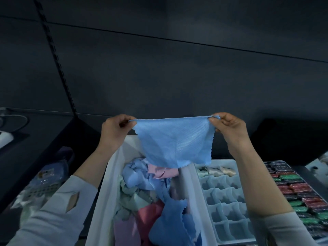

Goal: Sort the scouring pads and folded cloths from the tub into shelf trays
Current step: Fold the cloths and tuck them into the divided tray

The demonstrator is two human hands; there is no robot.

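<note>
A light blue cloth [174,142] with a zigzag edge hangs spread out above the white tub [103,197]. My left hand [115,129] pinches its upper left corner and my right hand [229,127] pinches its upper right corner. Loose blue, pink, green and lilac cloths [150,197] lie jumbled in the tub below. To the tub's right stands a pale divided tray [229,199]; a few rolled pale cloths [217,171] fill its far cells. Further right lie rows of red, green and dark scouring pads [300,192].
A dark shelf back panel with a slotted upright [58,64] fills the upper view. At the lower left a packaged blue item [48,176] and a perforated basket [39,192] lie on the shelf. A dark box [291,141] stands behind the pads.
</note>
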